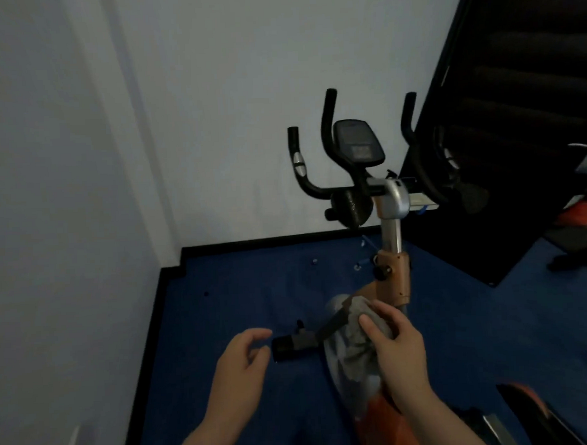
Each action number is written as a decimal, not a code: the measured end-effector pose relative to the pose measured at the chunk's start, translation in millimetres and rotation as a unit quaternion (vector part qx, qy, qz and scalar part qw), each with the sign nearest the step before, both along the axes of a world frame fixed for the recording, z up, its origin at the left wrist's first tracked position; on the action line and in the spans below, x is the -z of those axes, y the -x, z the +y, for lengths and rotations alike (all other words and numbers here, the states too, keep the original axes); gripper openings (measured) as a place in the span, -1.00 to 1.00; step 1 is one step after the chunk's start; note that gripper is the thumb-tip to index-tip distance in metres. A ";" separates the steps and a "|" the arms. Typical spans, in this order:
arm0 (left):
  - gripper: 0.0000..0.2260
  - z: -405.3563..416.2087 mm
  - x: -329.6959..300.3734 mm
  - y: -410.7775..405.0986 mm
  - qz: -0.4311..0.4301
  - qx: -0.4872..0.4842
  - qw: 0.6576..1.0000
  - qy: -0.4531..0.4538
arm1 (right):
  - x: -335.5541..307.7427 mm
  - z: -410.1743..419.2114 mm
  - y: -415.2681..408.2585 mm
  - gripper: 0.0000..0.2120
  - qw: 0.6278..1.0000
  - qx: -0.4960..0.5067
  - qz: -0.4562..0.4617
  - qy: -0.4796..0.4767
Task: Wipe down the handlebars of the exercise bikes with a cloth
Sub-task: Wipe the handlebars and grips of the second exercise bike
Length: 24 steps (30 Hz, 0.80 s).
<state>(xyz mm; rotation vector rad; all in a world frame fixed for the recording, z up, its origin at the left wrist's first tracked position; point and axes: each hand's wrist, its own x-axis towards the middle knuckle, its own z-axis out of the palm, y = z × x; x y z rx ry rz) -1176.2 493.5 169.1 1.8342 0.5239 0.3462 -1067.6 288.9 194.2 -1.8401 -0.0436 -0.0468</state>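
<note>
A: While you look down from the head view, where's the cloth (359, 333)?

B: Low at about five o'clock, bunched in your right hand (394, 347); the fingers and thumb curl round it. It hangs near the bike's (392, 268) lower frame, well below the bars.

A: And your left hand (239, 374)?

B: At six to seven o'clock, fingers loosely bent, holding nothing, just beside a black stub end low on the frame.

A: Which way are the handlebars (327, 128) from your grip?

B: Up toward twelve o'clock, well apart from both hands. The crossbar runs nine to three behind the console (357, 143); the horns rise from it toward twelve, so their long axis is roughly upright. One outer grip curls up at eleven; its mate at one o'clock is lost against the dark panel.

A: Which hand is nearer?

B: Your right, I'd judge, and it already has the cloth. You'd need to lift it straight up past the silver post (390, 219), then wrap along a horn's length rather than across it.
</note>
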 end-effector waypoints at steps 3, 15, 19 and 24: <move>-0.78 0.9 -16.9 -66.9 -0.027 0.010 0.999 -0.015 | -14.5 0.8 -55.6 -0.67 0.999 0.011 -0.030 -0.015; -0.75 -1.9 -63.1 -260.7 -0.086 -0.021 0.996 0.022 | -66.9 92.8 -249.7 -0.71 0.959 -0.153 -0.208 0.117; -0.74 7.2 -60.0 -286.3 -0.094 -0.047 0.993 0.048 | -33.5 89.7 -238.5 -0.74 0.957 -0.112 -0.249 0.100; -0.75 13.8 -64.8 -313.9 -0.101 -0.023 0.993 0.048 | -52.4 73.4 -265.5 -0.75 0.920 -0.121 -0.312 0.203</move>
